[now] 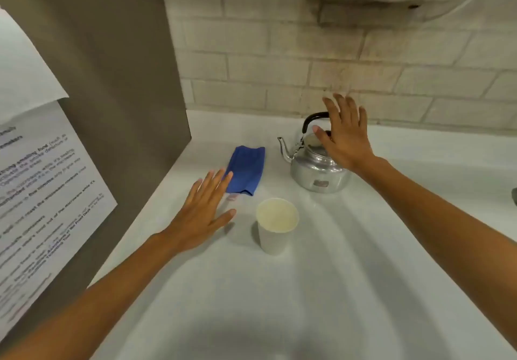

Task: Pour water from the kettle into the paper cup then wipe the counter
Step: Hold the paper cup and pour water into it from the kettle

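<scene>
White desk w/ metal kettle, paper cup, folded blue cloth. Right hand spread flat over kettle lid; black handle just beside its fingers. Left hand flat, splayed; cloth at its fingertips, cup just right of thumb, apart.

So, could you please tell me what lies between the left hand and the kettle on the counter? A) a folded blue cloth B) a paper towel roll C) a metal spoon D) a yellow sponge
A: a folded blue cloth lies on the white counter, with the left hand just at its near edge and the kettle to its right.
</scene>
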`<action>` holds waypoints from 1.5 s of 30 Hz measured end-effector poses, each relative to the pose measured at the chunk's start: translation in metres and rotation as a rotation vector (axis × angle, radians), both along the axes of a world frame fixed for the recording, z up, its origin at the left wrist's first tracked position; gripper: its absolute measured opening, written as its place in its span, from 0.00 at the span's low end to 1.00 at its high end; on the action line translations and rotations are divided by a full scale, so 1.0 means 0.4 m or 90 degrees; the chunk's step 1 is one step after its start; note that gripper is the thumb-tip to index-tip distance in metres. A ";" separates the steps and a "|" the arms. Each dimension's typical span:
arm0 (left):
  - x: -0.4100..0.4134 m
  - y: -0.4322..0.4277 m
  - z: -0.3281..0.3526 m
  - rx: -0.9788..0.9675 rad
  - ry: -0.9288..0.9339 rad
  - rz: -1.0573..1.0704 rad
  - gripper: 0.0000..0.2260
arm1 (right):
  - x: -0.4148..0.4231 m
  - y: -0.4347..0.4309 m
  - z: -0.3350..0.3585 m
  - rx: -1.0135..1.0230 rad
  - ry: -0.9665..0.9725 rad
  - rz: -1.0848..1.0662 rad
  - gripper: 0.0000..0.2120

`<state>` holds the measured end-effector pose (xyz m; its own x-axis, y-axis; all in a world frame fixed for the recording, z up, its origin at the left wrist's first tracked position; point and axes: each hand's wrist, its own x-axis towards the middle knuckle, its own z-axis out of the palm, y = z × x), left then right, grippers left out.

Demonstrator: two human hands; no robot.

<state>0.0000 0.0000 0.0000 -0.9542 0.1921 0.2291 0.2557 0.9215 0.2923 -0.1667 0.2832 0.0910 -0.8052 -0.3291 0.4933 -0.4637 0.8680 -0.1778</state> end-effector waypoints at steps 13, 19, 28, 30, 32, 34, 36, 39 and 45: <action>0.039 0.130 -0.048 0.337 -0.284 -0.106 0.45 | -0.119 -0.014 0.044 -0.023 -0.124 -0.036 0.24; 0.023 0.201 -0.064 0.494 -0.270 -0.048 0.40 | -0.145 -0.028 0.057 -0.034 -0.147 -0.136 0.28; -0.018 0.222 -0.074 0.597 -0.226 0.015 0.32 | -0.181 -0.047 0.062 -0.150 -0.201 -0.194 0.28; -0.031 0.220 -0.074 0.596 -0.212 0.023 0.32 | -0.171 -0.053 0.064 -0.155 -0.191 -0.211 0.27; -0.041 0.218 -0.075 0.595 -0.204 0.032 0.32 | -0.161 -0.055 0.067 -0.158 -0.186 -0.218 0.25; -0.049 0.217 -0.077 0.588 -0.198 0.041 0.32 | -0.152 -0.052 0.069 -0.158 -0.180 -0.225 0.23; -0.055 0.216 -0.080 0.586 -0.194 0.046 0.32 | -0.141 -0.047 0.071 -0.158 -0.172 -0.229 0.23; -0.060 0.216 -0.083 0.589 -0.187 0.052 0.33 | -0.121 -0.036 0.082 -0.166 -0.155 -0.222 0.23; -0.061 0.236 -0.084 0.606 -0.170 0.060 0.35 | -0.070 -0.003 0.141 -0.168 -0.107 -0.182 0.22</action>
